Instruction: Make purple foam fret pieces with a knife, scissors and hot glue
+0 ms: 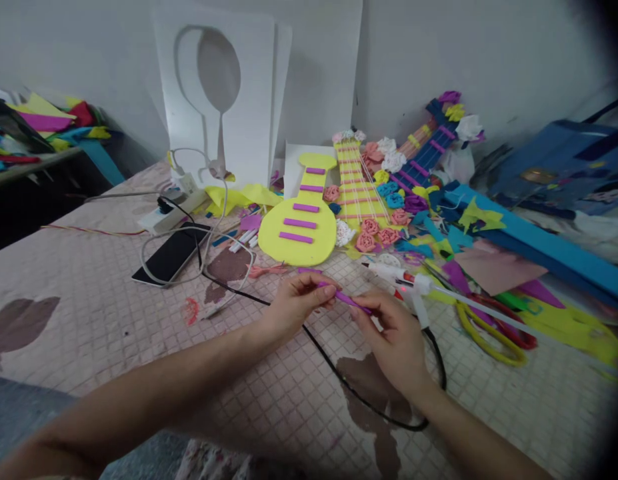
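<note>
Between my two hands is a thin purple strip [345, 298], held above the table at both ends. My left hand [299, 300] pinches its left end, and my right hand [395, 340] pinches the right end. Just beyond them lies a yellow guitar-shaped cutout [299, 230] with several purple bars across its body and neck. Another purple piece [309, 271] shows partly behind my left hand. To the right of the cutout stands a finished-looking yellow guitar [359, 183] with white strings and paper roses. A white glue gun [411, 283] lies beside my right hand.
A black cable [333, 367] loops under my hands. At left are a phone [171, 257], a power strip [171, 210] and a white cord. Scissors with yellow and red handles [493, 340] lie right among coloured scraps. White boards [249, 133] lean on the wall.
</note>
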